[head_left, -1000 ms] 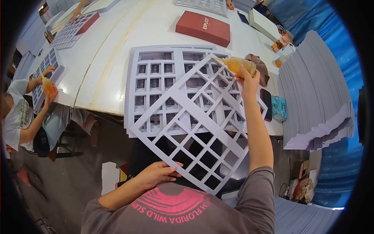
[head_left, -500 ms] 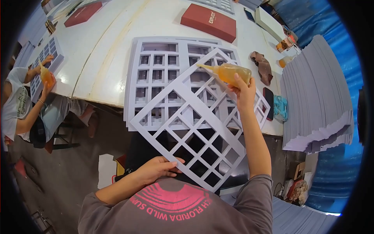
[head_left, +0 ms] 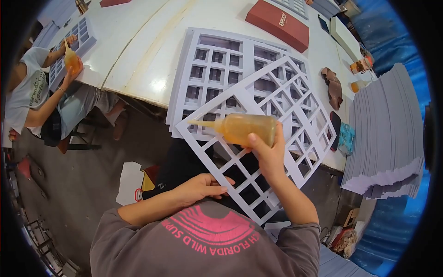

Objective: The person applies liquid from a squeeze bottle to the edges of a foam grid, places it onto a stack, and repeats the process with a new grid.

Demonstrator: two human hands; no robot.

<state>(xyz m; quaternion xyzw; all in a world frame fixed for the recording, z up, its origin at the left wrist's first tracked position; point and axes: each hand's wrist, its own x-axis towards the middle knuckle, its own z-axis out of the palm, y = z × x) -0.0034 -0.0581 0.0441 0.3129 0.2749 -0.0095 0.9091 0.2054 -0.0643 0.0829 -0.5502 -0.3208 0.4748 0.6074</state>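
Observation:
My right hand (head_left: 267, 154) is wrapped round a clear squeeze bottle (head_left: 247, 127) of amber liquid, held nearly level with its thin nozzle pointing left. The nozzle tip is over the left corner of a white grid panel (head_left: 199, 147); whether it touches cannot be seen. My left hand (head_left: 206, 188) pinches the panel's near edge, low in front of the shirt. The panel lies slanted, its far part resting on a stack of similar white grid panels (head_left: 248, 53) and its near part out past the table edge.
On the white table (head_left: 138, 69) are a red box (head_left: 279, 25), a brown crumpled strip (head_left: 332, 87) and a dark phone-like item (head_left: 335, 130). A tall stack of grey sheets (head_left: 385, 134) stands at right. At left, another person's hand (head_left: 74, 69) holds a similar bottle.
My right hand has brought the bottle left and nearer, from the panel's far side to its left corner. My left hand stays on the panel edge. The camera view has shifted.

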